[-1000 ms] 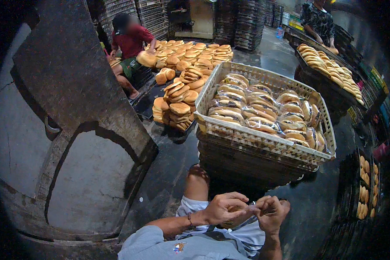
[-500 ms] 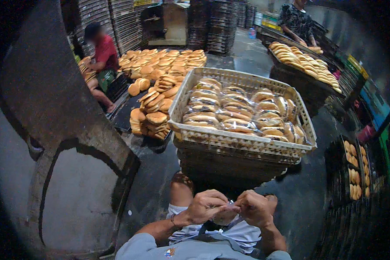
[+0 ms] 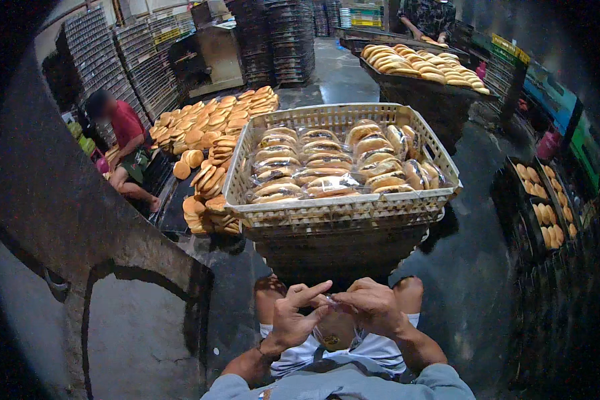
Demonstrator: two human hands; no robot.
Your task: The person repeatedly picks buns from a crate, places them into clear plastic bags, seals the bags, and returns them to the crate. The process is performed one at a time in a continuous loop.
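Note:
Just in front of my body, between my two hands, hangs a clear plastic bag (image 3: 337,329) with a round brown bun inside. My right hand (image 3: 373,305) is closed at the gathered top of this bag, fingers bent in a pinch. On the other side, my left hand (image 3: 299,316) has its index finger stretched out above, while the thumb and another finger appear to pinch the bag's neck. Beyond my hands stands a cream plastic crate (image 3: 340,210), holding rows of bagged buns with dark filling (image 3: 323,160).
Piled loose buns (image 3: 213,120) lie on the left, near a seated person in red (image 3: 127,127). A grey metal panel (image 3: 73,200) rises close on my left. Long buns (image 3: 423,67) cover a stand at the far right, by another person. Trays of buns (image 3: 547,213) stand on the right.
The view has swung right, so the crate and piles sit further left. My left index finger has lifted and straightened, and more of the bagged bun shows below my hands.

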